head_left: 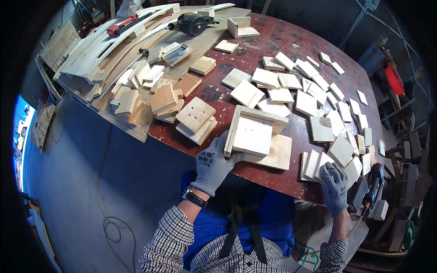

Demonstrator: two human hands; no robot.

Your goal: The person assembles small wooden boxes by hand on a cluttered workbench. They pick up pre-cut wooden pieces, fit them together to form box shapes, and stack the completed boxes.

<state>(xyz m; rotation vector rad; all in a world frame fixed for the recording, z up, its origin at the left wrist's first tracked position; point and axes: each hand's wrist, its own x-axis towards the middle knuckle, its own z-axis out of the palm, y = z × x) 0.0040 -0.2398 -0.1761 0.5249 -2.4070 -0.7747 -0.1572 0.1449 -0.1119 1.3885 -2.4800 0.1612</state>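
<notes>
My left hand [214, 160], in a grey work glove, grips the near left corner of a wooden corner assembly [251, 136]. That piece has a square pale base with upright strips along its left and far sides. It lies partly over a flat plywood board [278, 154] at the table's near edge. My right hand [335, 187], gloved too, has its fingers curled over the near end of a row of small wooden blocks [312, 164]. Its fingertips close on the edge of one block and are partly hidden.
Loose wooden squares [306, 103] cover the right half of the red table [213, 94]. Stacked plywood blocks [195, 113] stand left. A black circular saw [193, 23], a hammer [123, 75] and a red tool [123, 26] lie farther back. A power tool [374, 184] hangs at the right edge.
</notes>
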